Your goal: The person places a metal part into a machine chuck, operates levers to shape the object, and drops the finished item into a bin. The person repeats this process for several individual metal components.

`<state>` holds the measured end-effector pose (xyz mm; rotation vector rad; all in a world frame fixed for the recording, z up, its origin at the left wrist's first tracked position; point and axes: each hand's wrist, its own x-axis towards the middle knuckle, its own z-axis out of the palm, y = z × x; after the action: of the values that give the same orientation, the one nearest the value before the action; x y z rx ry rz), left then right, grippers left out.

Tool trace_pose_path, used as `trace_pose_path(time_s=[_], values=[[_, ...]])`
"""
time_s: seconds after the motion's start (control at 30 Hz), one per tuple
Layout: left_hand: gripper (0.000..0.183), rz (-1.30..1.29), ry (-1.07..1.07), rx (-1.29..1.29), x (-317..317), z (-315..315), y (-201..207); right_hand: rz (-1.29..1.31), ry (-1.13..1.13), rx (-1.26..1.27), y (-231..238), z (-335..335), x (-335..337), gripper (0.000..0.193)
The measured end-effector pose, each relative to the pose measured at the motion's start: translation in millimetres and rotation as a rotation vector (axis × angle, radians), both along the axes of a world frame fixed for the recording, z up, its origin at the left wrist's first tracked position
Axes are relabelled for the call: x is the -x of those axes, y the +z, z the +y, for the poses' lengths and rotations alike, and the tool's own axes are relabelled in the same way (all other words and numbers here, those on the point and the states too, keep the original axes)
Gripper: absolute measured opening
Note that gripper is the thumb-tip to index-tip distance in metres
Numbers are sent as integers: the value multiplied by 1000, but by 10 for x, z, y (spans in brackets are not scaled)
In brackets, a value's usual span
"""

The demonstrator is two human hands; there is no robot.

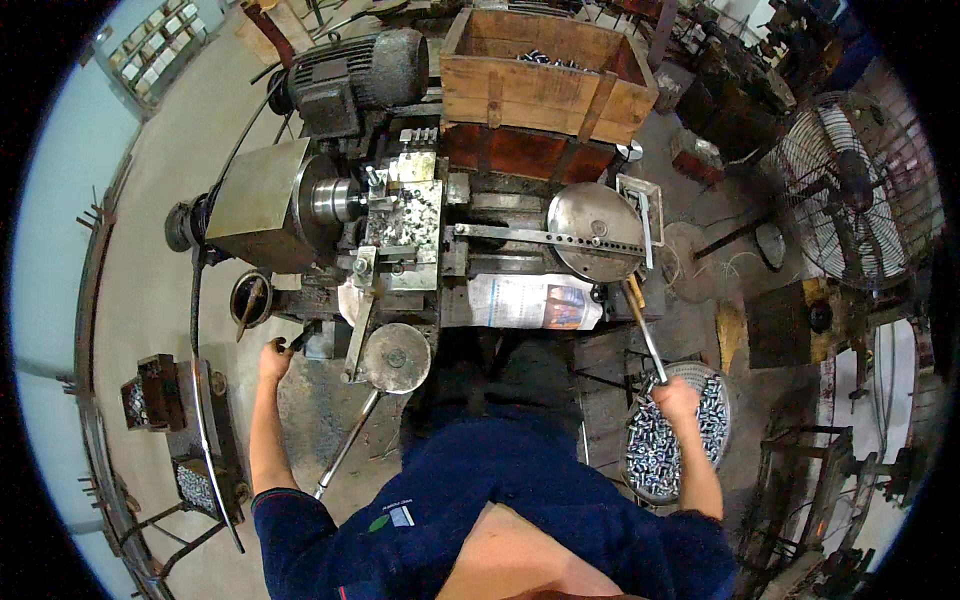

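Observation:
My right hand (677,397) is closed round the end of a metal lever (652,345), which runs up to the rim of a large round steel disc (597,232) on a small lathe-like machine. Below that hand, a round basket (640,487) holds many short shiny metal parts (665,445). My left hand (273,358) is closed at the machine's left side, beside a small dark piece whose kind I cannot make out. A smaller disc (396,358) with a second rod (347,445) lies between my left arm and my body. Ahead is the chuck (335,199), near a chip-covered slide (405,225).
A motor (370,80) sits at the back left. Behind the machine stands a wooden crate (540,95) with metal parts inside. A caged fan (845,190) is at the right. A dark pot (250,297) and a small box of parts (152,392) are at the left.

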<state>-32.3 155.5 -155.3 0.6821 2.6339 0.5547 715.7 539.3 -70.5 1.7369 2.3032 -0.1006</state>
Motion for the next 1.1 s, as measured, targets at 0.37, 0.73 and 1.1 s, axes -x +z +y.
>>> trace_pose_path(time_s=[0.37,0.73,1.1], values=[[52,169,167,357,-407,561,-512,-169,-388,-221,490,1816,319,28],[42,230,-174,419,-229,427,-453,-17,-207,-567,94,1494,336,61],[35,30,-19,-356,473,-242,1284,930,912,-313,1836,450,3468,50]])
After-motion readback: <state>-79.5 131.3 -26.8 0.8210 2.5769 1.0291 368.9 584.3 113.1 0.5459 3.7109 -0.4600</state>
